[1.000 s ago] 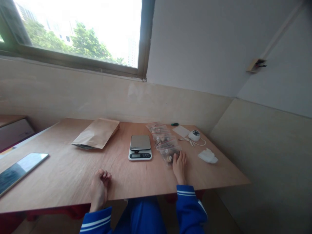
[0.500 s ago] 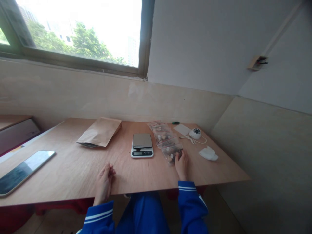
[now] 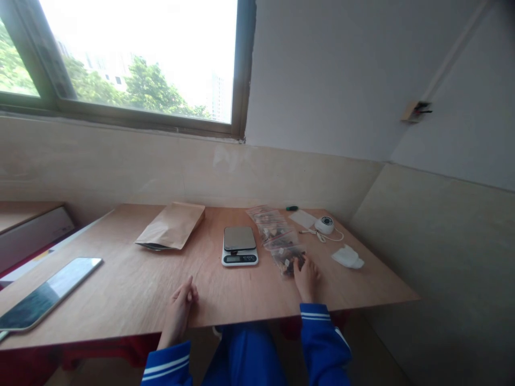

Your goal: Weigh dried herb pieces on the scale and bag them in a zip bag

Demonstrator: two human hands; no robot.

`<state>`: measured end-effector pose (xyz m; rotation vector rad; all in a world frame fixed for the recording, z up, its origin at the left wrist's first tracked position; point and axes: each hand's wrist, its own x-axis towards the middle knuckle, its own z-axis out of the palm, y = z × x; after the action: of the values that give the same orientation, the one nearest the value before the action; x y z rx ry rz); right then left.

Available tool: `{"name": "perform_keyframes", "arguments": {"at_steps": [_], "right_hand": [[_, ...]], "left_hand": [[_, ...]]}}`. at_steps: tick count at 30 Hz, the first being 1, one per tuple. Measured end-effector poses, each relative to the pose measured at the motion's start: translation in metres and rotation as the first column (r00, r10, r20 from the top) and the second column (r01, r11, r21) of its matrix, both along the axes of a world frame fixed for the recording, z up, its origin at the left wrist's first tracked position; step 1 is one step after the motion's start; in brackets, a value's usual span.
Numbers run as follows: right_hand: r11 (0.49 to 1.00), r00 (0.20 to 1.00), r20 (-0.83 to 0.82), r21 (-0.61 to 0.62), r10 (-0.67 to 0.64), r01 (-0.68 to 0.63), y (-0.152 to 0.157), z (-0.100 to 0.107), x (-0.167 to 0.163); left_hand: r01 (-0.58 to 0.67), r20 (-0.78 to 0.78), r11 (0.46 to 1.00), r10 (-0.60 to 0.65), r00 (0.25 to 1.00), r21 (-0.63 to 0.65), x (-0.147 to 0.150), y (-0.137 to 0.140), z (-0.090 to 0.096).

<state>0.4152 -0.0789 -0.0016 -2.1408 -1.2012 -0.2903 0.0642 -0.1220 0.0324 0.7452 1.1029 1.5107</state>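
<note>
My right hand (image 3: 307, 277) has its thumb and fingers closed on the near right corner of a clear zip-lock bag (image 3: 286, 262) lying on the table. Dark pieces and a small white label show through the plastic. Behind that bag, several similar zip-lock bags (image 3: 270, 224) overlap in a row reaching toward the wall. A white kitchen scale (image 3: 240, 259) with a bare metal plate stands just left of the bags. My left hand (image 3: 184, 301) rests near the table's front edge, its fingers curled in with nothing visible in them.
A brown kraft pouch (image 3: 173, 226) lies at back left, a large phone or tablet (image 3: 52, 292) at far left. On the right are a white dome camera (image 3: 324, 225) with its cable, a crumpled white tissue (image 3: 348, 257), a white sheet (image 3: 302, 219) and a green-handled tool (image 3: 292, 208).
The whole view has shifted slightly, so the table sits lower and further right. My right hand stays at the nearest bag, its fingers a little more bent. My left hand has turned slightly, thumb up.
</note>
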Motion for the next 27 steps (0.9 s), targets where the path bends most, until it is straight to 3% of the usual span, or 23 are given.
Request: {"name": "perform_keyframes", "arguments": {"at_steps": [4, 9, 13, 15, 17, 20, 23, 25, 27], "right_hand": [[1.0, 1.0, -0.011, -0.003, -0.004, 0.004, 0.0, 0.0, 0.0], [0.999, 0.999, -0.043, -0.043, -0.021, 0.02, -0.001, 0.002, 0.0], [0.997, 0.998, -0.046, -0.063, -0.037, 0.035, -0.006, 0.006, -0.002], [0.997, 0.999, -0.04, -0.064, -0.033, 0.031, -0.008, 0.007, -0.003], [0.998, 0.999, -0.034, -0.066, -0.025, 0.022, -0.011, 0.008, -0.003], [0.997, 1.0, -0.024, -0.075, -0.012, 0.01, -0.013, 0.008, -0.003], [0.996, 1.0, -0.027, -0.087, -0.009, 0.007, -0.012, 0.008, -0.003], [0.996, 0.999, -0.033, -0.086, -0.007, 0.004, -0.012, 0.008, -0.003], [0.997, 0.999, -0.033, -0.083, -0.001, -0.002, -0.011, 0.008, -0.002]], "left_hand": [[0.021, 0.031, 0.998, -0.019, 0.999, -0.059, -0.005, -0.002, 0.004], [-0.069, 0.075, 0.984, 0.082, 0.994, -0.162, -0.004, -0.006, 0.002], [-0.075, -0.142, 0.992, 0.06, 0.988, -0.102, -0.005, 0.002, -0.002], [-0.126, -0.339, 0.991, 0.101, 0.935, -0.052, -0.011, 0.016, 0.002], [-0.25, -0.605, 0.968, 0.218, 0.766, 0.032, -0.022, 0.036, 0.01], [-0.325, -0.894, 0.936, 0.254, 0.369, 0.132, -0.044, 0.069, 0.025], [-0.286, -0.983, 0.945, 0.179, 0.045, 0.159, -0.071, 0.097, 0.033], [-0.232, -0.987, 0.962, 0.12, -0.109, 0.142, -0.09, 0.11, 0.034], [-0.171, -0.97, 0.974, 0.112, -0.216, 0.15, -0.107, 0.12, 0.034]]}}
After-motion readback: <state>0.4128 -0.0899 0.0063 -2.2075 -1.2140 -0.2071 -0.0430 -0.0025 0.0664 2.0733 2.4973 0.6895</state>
